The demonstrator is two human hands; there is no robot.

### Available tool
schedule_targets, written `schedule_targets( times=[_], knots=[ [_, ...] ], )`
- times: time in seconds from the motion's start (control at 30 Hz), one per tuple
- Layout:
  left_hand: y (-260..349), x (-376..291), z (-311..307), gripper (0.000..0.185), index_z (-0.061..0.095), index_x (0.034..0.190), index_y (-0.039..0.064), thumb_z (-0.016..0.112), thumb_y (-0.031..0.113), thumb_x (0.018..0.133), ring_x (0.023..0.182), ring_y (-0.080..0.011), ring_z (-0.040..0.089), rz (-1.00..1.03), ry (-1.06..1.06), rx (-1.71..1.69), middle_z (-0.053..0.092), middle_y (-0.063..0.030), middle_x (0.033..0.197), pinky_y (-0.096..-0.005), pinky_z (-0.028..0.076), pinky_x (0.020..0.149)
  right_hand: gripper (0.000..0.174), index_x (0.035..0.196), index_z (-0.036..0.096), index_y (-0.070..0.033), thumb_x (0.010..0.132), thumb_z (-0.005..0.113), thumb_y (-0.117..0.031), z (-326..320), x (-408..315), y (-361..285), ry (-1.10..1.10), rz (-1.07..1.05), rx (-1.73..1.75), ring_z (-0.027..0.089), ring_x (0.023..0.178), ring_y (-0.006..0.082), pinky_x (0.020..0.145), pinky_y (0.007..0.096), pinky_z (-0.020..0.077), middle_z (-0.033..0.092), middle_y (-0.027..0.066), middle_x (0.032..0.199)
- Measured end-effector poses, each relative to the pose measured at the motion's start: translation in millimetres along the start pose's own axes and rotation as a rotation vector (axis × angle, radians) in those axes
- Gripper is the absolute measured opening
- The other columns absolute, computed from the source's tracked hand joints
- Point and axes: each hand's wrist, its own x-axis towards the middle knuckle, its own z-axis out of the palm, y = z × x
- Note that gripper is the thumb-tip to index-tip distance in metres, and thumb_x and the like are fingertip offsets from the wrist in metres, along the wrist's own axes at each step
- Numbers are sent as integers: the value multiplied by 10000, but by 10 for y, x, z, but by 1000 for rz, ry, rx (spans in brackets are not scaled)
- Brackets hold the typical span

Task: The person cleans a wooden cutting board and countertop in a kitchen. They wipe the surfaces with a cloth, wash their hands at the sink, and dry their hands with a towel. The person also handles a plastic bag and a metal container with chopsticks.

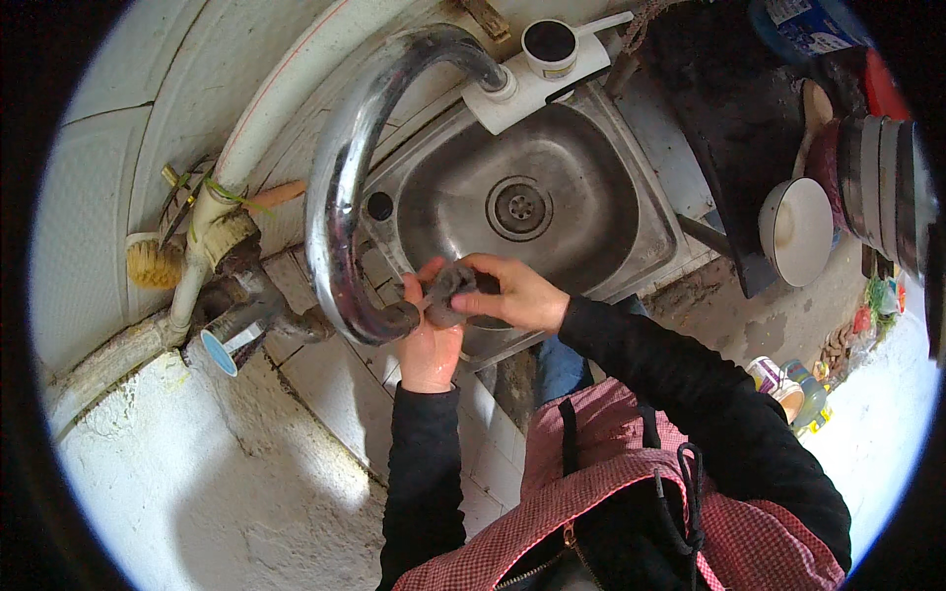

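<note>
A grey, crumpled scouring pad (451, 294) is pinched between the thumb and fingers of my right hand (521, 292). My left hand (432, 351) lies palm up beneath the pad and touches it. Its palm looks wet, and the pad hides part of its fingers, so its grip is unclear. Both hands are at the near left edge of a stainless steel sink (443, 170). Just left of the pad is the mouth of a curved chrome faucet spout (332, 185), over my left palm. The sink's drain (519, 207) is in plain view.
A white holder (510, 100) with a cup-shaped container (549, 48) sits on the sink's far rim. A pale brush (151, 260) hangs by pipes on the left. To the right are a white bowl (798, 233), stacked pans (883, 192) and a dark slab (709, 148).
</note>
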Motion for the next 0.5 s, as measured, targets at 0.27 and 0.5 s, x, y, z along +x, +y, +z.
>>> schedule_targets(
  times=[0.27,0.5],
  knots=[
    [117,-10,-27,363,488,1216,50,431,323,984,1113,-211,508,76,43,254,513,-81,1204,-368,407,968,380,1136,562,-39,963,487,-368,-38,108,-64,185,201,437,552,906,97,802,288,439,607,0,1018],
    [-37,41,135,467,450,1292,94,405,406,948,1235,-275,420,-175,114,-82,466,-111,1309,-495,335,1019,408,1024,617,1,833,564,-356,439,18,-29,211,-102,-423,614,899,316,782,420,464,630,190,976]
  ],
)
